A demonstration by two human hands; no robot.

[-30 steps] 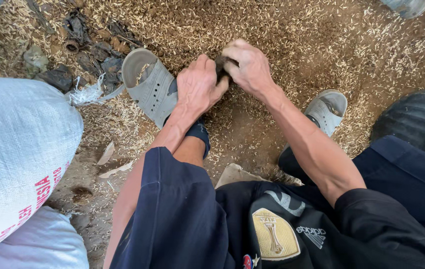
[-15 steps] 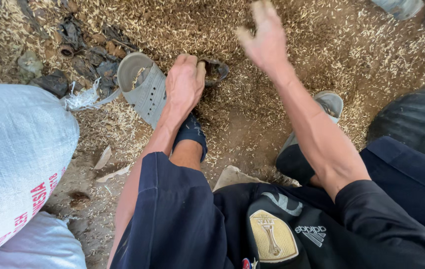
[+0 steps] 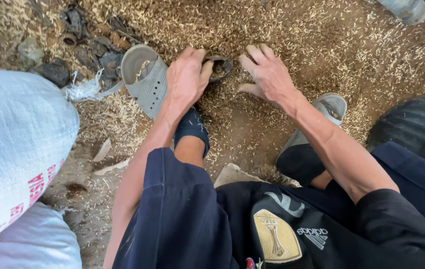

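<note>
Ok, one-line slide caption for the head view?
Left hand holds a small dark scoop; right hand rakes husk-strewn ground.

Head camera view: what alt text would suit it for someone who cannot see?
Seen from above, a seated person's left hand holds a small dark bowl on husk-strewn ground, while the right hand rests spread on the husks beside it. Grey sandals and white woven sacks lie nearby.

Both bare forearms stretch forward and down from dark sleeves, converging ahead of the knees. The left hand is palm-down with its fingers curled under in a loose grip. The right hand lies just beside it, palm-down, fingers spread and bent, thumb turned inward, wrist slightly raised.
</note>
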